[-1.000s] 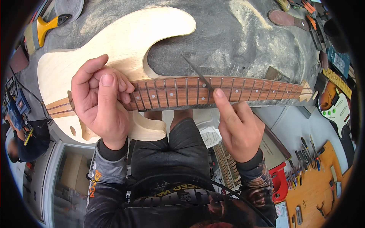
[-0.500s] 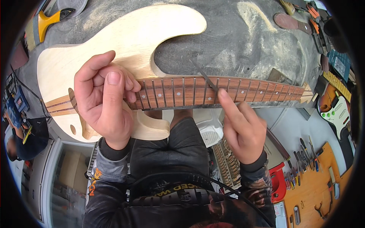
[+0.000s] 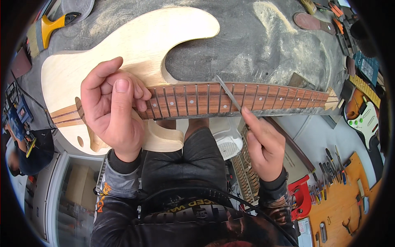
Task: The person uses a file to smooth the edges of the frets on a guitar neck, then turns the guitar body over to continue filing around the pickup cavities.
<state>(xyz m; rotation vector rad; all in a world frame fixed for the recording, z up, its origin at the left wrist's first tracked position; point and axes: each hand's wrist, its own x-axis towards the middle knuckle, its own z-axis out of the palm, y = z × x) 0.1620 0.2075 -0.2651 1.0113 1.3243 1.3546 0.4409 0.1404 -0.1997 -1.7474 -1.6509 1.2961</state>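
An unfinished pale wood electric guitar or bass body (image 3: 164, 31) lies on the bench, its long neck with a brown, dot-marked fretboard (image 3: 177, 101) running to the right. In my right hand (image 3: 266, 146) is a slim metal file (image 3: 229, 94), index finger stretched along it. The file slants across the frets near the neck's middle, its tip reaching past the far edge. My left hand (image 3: 117, 105) rests over the body where the fretboard ends, fingers loosely curled, thumb and index finger apart. Nothing shows in its palm. Its fingertips lie by the fretboard's end.
Sawdust covers parts of the dark bench top (image 3: 247, 49). A yellow-handled brush (image 3: 51, 31) lies at far left. Pliers and other tools crowd the far right, near a sunburst guitar (image 3: 363, 113). Screwdrivers (image 3: 333, 168) stand at a wooden tool board (image 3: 341, 210). A white plastic stool (image 3: 226, 142) is below.
My right hand has drawn slightly nearer to me, and the file has slid toward me across the frets. My left hand has stayed almost in place.
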